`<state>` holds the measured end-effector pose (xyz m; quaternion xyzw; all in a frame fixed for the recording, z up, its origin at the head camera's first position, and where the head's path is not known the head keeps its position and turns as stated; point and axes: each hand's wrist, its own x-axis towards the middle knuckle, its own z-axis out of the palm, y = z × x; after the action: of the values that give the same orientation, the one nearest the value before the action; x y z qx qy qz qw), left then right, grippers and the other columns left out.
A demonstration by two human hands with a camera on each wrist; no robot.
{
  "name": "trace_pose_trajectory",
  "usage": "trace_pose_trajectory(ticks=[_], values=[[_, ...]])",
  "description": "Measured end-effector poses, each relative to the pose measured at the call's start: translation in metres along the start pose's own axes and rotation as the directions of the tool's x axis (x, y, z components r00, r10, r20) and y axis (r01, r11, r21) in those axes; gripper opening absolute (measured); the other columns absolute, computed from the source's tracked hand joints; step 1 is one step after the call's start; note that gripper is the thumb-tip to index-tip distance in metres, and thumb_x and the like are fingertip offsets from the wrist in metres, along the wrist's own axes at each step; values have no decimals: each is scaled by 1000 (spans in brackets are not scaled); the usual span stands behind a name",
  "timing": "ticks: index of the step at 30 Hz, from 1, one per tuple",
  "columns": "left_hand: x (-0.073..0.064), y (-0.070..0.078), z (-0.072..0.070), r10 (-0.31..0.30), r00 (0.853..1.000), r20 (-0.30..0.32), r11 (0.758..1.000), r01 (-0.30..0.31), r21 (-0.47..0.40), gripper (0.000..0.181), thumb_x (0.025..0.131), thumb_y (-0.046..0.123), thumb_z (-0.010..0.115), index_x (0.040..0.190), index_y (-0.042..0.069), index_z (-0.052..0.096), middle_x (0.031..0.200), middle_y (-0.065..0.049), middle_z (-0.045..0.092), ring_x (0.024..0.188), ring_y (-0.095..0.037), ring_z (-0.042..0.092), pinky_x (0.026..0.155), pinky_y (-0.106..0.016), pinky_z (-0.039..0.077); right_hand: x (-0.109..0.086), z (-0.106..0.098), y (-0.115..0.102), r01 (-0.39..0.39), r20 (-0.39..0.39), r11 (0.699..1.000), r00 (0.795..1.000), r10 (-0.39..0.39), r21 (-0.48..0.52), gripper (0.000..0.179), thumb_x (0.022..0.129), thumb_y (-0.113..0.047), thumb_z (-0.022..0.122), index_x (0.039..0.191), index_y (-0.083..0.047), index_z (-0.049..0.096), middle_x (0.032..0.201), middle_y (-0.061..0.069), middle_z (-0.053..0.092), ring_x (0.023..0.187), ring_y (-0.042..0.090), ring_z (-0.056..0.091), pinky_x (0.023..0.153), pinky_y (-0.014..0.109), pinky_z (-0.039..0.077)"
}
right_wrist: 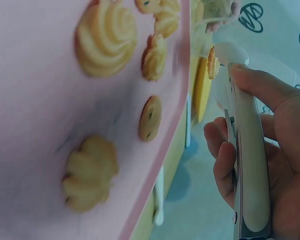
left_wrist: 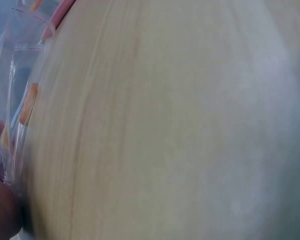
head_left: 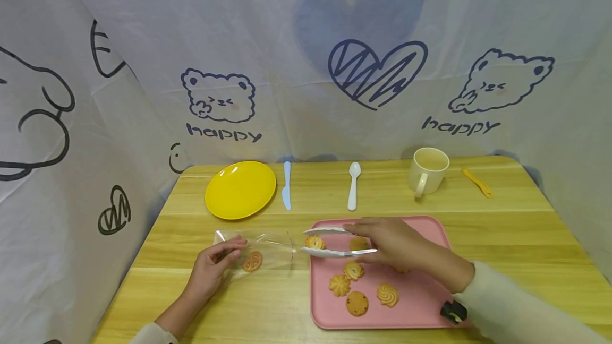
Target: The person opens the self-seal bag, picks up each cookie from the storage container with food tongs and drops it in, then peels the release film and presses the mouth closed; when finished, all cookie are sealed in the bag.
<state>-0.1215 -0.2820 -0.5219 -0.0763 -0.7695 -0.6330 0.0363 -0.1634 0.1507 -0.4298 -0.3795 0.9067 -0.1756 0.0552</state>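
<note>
Left hand (head_left: pixel 214 263) pinching; right hand (head_left: pixel 396 242) curled, gripping

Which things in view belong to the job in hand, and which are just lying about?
Seemingly in the job:
left hand, holding a clear bag
pretzel-shaped cookie
right hand, holding tongs around a cookie
pink tray of cookies

Lying about:
yellow plate
blue knife
white spoon
mug
orange utensil

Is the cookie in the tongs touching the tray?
Apart: the right wrist view shows the cookie held beyond the tray, with a gap between them.
</note>
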Motion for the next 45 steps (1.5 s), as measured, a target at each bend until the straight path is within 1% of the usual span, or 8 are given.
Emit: trace_pose_trajectory(ticks=[5, 11, 23, 25, 31, 35, 40, 45], values=[[1, 0, 0, 5, 1000, -1, 1000, -5, 14, 23, 99, 1, 67, 117, -13, 69, 123, -18, 73, 131, -2, 57, 108, -14, 45, 14, 5, -10, 58, 3, 998, 998, -58, -14, 63, 91, -41, 80, 145, -16, 61, 138, 4, 66, 120, 22, 65, 98, 46, 58], [1, 0, 1, 12, 1000, 0, 1000, -12, 18, 23, 99, 1, 67, 117, -13, 69, 123, -19, 73, 131, -2, 57, 108, -14, 45, 30, 14, -20, 122, -6, 991, 992, -122, -45, 61, 90, -41, 80, 143, -15, 63, 128, 2, 70, 109, 18, 68, 87, 41, 61], [1, -1, 1, 13, 1000, 4, 1000, -13, 1, 24, 99, 1, 67, 118, -14, 69, 122, -12, 74, 132, -2, 57, 108, -14, 45, 57, 29, -33, 138, 37, 990, 990, -137, -27, 63, 91, -43, 78, 145, -14, 61, 141, 6, 64, 129, 24, 61, 104, 46, 55], [1, -1, 1, 10, 1000, 3, 1000, -10, 2, 23, 99, 1, 67, 117, -14, 69, 122, -14, 74, 131, -2, 57, 108, -14, 45, 62, 31, -35, 143, 36, 990, 989, -142, -19, 63, 91, -43, 79, 144, -14, 62, 139, 5, 65, 127, 22, 62, 104, 44, 55], [1, 0, 1, 1, 1000, -1, 1000, -1, 3, 23, 98, 1, 67, 116, -14, 69, 124, -18, 72, 131, -2, 57, 107, -14, 46, 73, 39, -43, 170, 30, 985, 985, -170, -21, 64, 90, -42, 80, 144, -14, 62, 123, 1, 70, 109, 17, 66, 93, 37, 59], [1, 0, 1, 6, 1000, -2, 1000, -6, -4, 22, 98, 0, 68, 115, -14, 69, 123, -15, 74, 130, -2, 58, 107, -14, 47, 80, 43, -49, 180, 50, 983, 983, -178, -31, 64, 92, -43, 78, 146, -15, 60, 125, 0, 70, 109, 17, 66, 93, 36, 58], [0, 0, 2, 22, 1000, -8, 1000, -22, 4, 20, 97, -1, 68, 113, -13, 71, 120, -8, 76, 129, -3, 59, 107, -15, 47, 87, 47, -55, 169, 73, 985, 983, -167, -29, 65, 92, -46, 77, 147, -17, 59, 130, 1, 68, 101, 12, 64, 87, 31, 58], [0, 1, 2, 28, 999, -17, 1000, -28, 1, 19, 96, -3, 69, 112, -13, 71, 118, -6, 77, 127, -4, 61, 107, -15, 46, 92, 52, -59, 164, 78, 985, 984, -160, -48, 64, 92, -48, 76, 147, -19, 59, 131, -1, 68, 105, 11, 65, 87, 31, 58]])
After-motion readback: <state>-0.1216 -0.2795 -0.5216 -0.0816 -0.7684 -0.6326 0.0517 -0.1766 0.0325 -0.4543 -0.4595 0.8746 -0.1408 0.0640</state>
